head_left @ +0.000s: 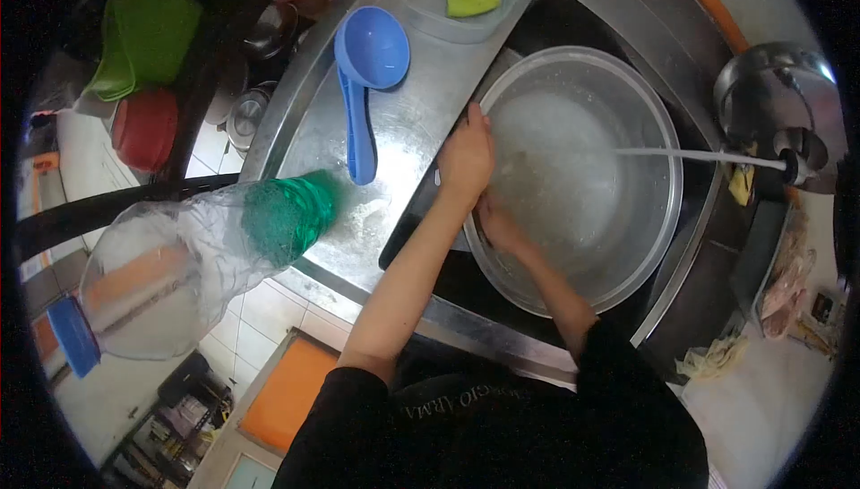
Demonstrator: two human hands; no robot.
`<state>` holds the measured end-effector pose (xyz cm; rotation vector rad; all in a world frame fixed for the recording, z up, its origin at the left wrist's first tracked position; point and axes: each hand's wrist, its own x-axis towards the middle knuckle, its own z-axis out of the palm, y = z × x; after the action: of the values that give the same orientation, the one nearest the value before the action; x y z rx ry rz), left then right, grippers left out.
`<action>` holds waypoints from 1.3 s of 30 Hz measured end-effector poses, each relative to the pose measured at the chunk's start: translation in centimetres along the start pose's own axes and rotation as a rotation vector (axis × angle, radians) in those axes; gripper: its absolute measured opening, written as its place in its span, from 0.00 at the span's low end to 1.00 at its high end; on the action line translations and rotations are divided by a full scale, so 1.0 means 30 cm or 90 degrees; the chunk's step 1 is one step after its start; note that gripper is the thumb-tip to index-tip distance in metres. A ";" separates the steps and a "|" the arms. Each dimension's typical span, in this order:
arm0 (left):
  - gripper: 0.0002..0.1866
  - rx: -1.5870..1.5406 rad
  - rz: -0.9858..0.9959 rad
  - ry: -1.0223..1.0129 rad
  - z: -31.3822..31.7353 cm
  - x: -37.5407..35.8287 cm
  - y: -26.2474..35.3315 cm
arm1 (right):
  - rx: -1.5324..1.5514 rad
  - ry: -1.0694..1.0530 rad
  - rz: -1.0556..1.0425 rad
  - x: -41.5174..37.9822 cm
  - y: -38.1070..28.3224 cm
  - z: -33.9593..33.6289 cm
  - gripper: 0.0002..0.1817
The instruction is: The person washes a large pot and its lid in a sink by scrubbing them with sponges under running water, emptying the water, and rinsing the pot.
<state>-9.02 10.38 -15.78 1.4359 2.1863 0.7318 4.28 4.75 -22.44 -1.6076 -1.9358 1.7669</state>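
Half curled, our left hand point(468, 159) lies along the left rim of the translucent basin point(652, 220), which stands beneath the running tap point(797, 163); our right hand point(502, 226) dips inside, fingers hidden, and we cannot tell whether either hand grips. We seem to be rinsing the basin, and the next move calls for keeping it steady.

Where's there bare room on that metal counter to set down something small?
On the steel counter: one patch between the blue ladle and the sink, another between the green-bottomed bottle and the sink. It's crowded inside the sink: the large basin fills most of it, with the left hand and right hand at its left side.
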 end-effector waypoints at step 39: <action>0.14 0.045 0.018 -0.018 -0.010 -0.007 -0.008 | -0.361 -0.190 0.106 -0.227 0.254 -0.101 0.22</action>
<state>-9.30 10.05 -15.70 1.5066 2.1945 0.6453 14.02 0.50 -23.39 -1.7786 -2.7078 1.6884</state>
